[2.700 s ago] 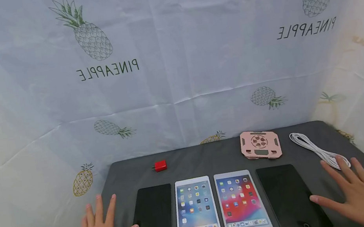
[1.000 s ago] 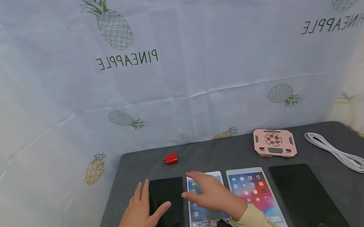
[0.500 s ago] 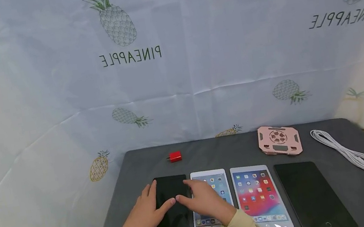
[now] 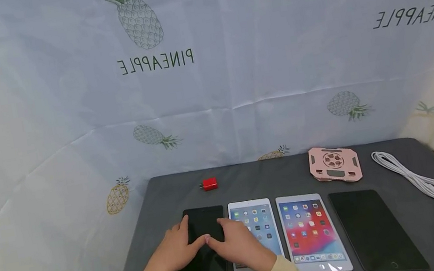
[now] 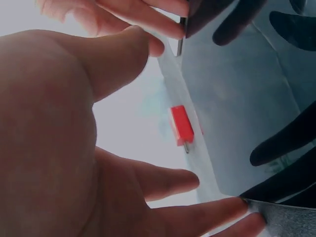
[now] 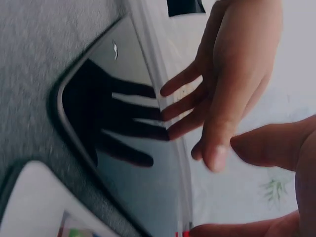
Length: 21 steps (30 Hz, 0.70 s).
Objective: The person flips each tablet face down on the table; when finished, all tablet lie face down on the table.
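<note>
A black tablet [image 4: 208, 262] lies flat at the left end of a row of tablets, its screen dark. My left hand [image 4: 174, 252] reaches over its left side, with fingertips [image 6: 165, 116] right at that edge in the right wrist view. From the other side my right hand [image 4: 240, 244] arches over the tablet's right edge and part of a white tablet [image 4: 256, 224]. Both thumbs meet above the dark screen. Fingers of both hands are extended, and the glossy glass [image 5: 232, 98] mirrors them in the left wrist view.
Another white tablet [image 4: 315, 236] and a second black one [image 4: 379, 230] lie to the right on the dark grey table [image 4: 266, 179]. Behind the row are a red charger plug [image 4: 209, 184], a pink vented case-like device [image 4: 334, 165] and a coiled white cable [image 4: 413, 175]. Pineapple-printed cloth hangs behind.
My right hand has crossed leftward from beside the right-hand black tablet to the left one. My left hand has moved onto its left side, and the thumbs have come together.
</note>
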Tool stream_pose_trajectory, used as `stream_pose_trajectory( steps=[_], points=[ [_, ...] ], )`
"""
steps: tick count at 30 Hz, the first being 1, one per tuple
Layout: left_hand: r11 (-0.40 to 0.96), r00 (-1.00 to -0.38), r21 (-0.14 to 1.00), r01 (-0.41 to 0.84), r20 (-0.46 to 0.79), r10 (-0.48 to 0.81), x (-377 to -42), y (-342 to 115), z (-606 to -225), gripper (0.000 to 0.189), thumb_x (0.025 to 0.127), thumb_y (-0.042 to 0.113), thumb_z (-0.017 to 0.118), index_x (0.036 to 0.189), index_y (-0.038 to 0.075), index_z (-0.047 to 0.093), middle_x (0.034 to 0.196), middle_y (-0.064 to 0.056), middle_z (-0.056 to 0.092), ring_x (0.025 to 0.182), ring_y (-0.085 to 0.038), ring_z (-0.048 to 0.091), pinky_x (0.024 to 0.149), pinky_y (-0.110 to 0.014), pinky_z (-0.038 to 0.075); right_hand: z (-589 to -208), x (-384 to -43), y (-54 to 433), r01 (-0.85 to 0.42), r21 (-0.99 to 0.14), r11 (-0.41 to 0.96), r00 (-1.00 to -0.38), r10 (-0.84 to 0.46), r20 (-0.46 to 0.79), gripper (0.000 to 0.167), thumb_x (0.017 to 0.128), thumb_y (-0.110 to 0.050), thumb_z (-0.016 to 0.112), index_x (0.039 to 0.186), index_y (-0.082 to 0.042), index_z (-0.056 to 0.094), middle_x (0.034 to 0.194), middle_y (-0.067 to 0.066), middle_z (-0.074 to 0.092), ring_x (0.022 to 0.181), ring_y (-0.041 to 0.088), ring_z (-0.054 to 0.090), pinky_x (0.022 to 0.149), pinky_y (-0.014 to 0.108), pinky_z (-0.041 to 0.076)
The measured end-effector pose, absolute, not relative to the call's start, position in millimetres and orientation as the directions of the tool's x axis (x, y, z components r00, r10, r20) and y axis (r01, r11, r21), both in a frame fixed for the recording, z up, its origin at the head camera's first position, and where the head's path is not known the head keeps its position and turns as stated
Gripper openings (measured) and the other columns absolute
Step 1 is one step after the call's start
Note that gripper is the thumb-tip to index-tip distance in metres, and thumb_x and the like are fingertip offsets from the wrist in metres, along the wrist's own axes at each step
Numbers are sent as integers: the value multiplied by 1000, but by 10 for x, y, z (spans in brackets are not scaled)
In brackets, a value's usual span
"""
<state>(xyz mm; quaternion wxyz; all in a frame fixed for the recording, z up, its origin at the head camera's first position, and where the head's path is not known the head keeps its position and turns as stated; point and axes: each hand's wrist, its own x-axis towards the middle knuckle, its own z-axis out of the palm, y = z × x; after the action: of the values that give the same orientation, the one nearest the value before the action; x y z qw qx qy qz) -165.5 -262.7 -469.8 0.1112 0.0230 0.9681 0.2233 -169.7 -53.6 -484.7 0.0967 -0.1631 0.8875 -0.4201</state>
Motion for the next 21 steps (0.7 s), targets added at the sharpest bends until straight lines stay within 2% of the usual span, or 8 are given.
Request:
stream_pose_trajectory(
  steps=[5,8,10,12,15,17,19,21],
  points=[
    [893,-967,450,-16,-234,101,-1650,-2656,-4652,105,97,67,69,164,-7,36,155,-37,52,143,-61,50,112,-73,46,-4807,-1650,-583,-146,-815,561,-927,-366,-86,59,100,-22,67,148,10,57,145,28,67,132,43,67,105,66,56],
    [893,-963,450,-22,-251,103,-1660,-2639,-4620,102,97,64,71,163,-7,39,154,-37,53,142,-60,51,112,-72,46,-4788,-1637,-574,-116,-829,548,-926,-361,-109,59,100,-21,66,149,11,56,128,26,73,125,41,69,96,63,59],
    [896,-962,444,-18,-252,106,-1669,-2618,-4602,99,97,61,72,162,-7,41,154,-36,54,141,-59,52,112,-71,46,-4773,-1629,-559,-110,-837,536,-927,-359,-108,60,100,-21,66,149,11,55,123,24,74,122,40,69,93,61,59],
    [898,-963,441,-11,-246,109,-1676,-2594,-4584,96,97,59,73,161,-6,43,153,-35,55,140,-58,53,112,-71,47,-4760,-1626,-552,-99,-848,520,-928,-355,-110,60,101,-21,65,150,11,54,125,24,74,118,39,69,89,58,58],
    [901,-967,434,-5,-232,106,-1685,-2564,-4580,94,97,58,74,160,-6,45,151,-34,57,139,-57,55,111,-71,48,-4749,-1620,-556,-81,-866,493,-933,-343,-108,60,101,-23,66,151,9,54,145,27,66,125,41,67,97,62,57],
    [906,-970,423,-10,-225,94,-1687,-2548,-4586,94,96,58,75,159,-6,47,150,-34,58,138,-57,56,110,-71,48,-4747,-1619,-571,-64,-880,472,-937,-333,-110,61,102,-25,67,152,7,55,151,27,62,131,43,65,102,65,55],
    [912,-972,410,-16,-221,82,-1685,-2536,-4596,94,95,57,76,158,-6,48,150,-34,59,137,-57,57,110,-71,48,-4751,-1616,-588,-49,-890,453,-940,-323,-113,61,102,-27,68,152,6,55,152,26,61,137,45,62,107,68,52],
    [918,-973,397,-22,-218,71,-1679,-2528,-4606,94,94,57,77,157,-6,49,150,-34,59,137,-58,57,110,-72,48,-4753,-1611,-598,-31,-901,432,-942,-315,-118,62,102,-27,69,152,6,54,153,27,61,136,45,62,106,68,53]
  ],
)
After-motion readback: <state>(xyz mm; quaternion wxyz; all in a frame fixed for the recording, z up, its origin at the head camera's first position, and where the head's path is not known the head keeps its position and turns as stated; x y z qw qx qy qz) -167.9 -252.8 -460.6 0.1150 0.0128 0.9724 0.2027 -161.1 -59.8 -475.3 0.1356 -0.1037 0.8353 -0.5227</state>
